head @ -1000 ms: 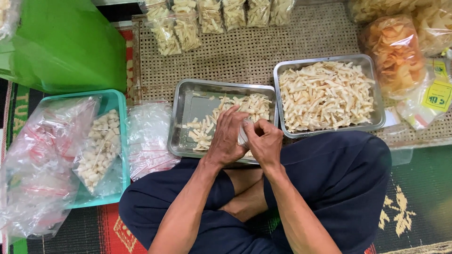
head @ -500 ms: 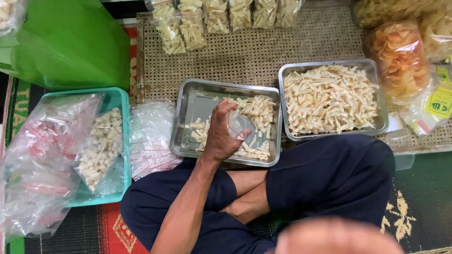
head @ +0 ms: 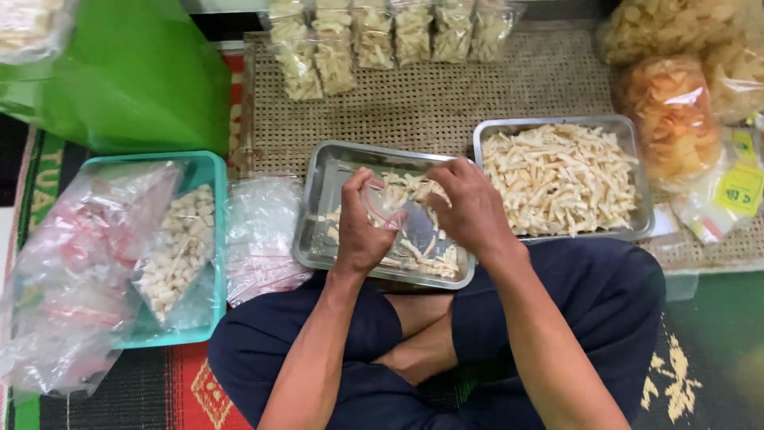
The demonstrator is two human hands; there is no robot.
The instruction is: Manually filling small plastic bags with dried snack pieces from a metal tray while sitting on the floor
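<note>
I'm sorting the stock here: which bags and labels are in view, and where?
Small clear bag: held open in the left hand, over the near steel tray.
Filled clear bags: row along the far edge.
Orange chip bag: far right, rounded.
Yellow label: right edge, square.

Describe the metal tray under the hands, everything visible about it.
The metal tray is a shallow rectangular pan of shiny steel with rounded corners and a rolled rim. It lies flat on the woven mat, its near edge over the person's crossed legs. Pale snack sticks are scattered thinly inside; the left part is bare. The left hand and right hand hover over it.
</note>
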